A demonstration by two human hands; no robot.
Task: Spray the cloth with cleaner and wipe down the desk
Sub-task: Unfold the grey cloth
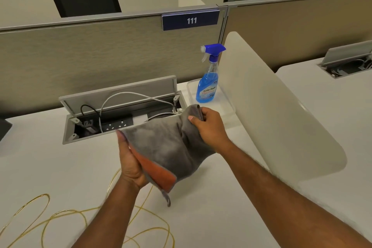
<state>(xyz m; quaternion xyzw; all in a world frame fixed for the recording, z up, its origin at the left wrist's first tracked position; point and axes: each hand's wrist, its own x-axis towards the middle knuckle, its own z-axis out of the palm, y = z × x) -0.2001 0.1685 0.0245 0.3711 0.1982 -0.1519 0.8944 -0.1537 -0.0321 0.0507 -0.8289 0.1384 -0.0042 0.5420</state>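
Both hands hold the cloth (pixel 171 145) up off the desk (pixel 211 217) in the middle of the frame, and the step in hand looks like readying it for the spray. The right hand (pixel 209 127) is closed on the cloth's upper edge, thumb over the top and fingers bunching the fabric. The left hand (pixel 128 159) has its palm against the lower left side of the cloth; its fingers are mostly behind the fabric, so I judge it to be gripping, but how firmly I cannot tell.

To do this well, the cloth wants folding into a flat pad that one hand can keep, so the other is free to fetch the spray bottle (pixel 209 78). The bottle stands upright above and to the right of the hands, in a clear tray (pixel 191 86) against the partition (pixel 100 56), within easy reach of the right hand. Spraying onto the cloth well away from the open cable box (pixel 120 115), upper left of the hands, with its sockets and plugs exposed, would be wise. The loose yellow wire (pixel 60 215) coiled at lower left will snag a wiping stroke unless it is lifted or worked around.

The cloth is a soft, plush grey microfibre, orange on its reverse where a corner turns over, with a small grey loop hanging from the bottom. It looks dry, limp and drapes readily.
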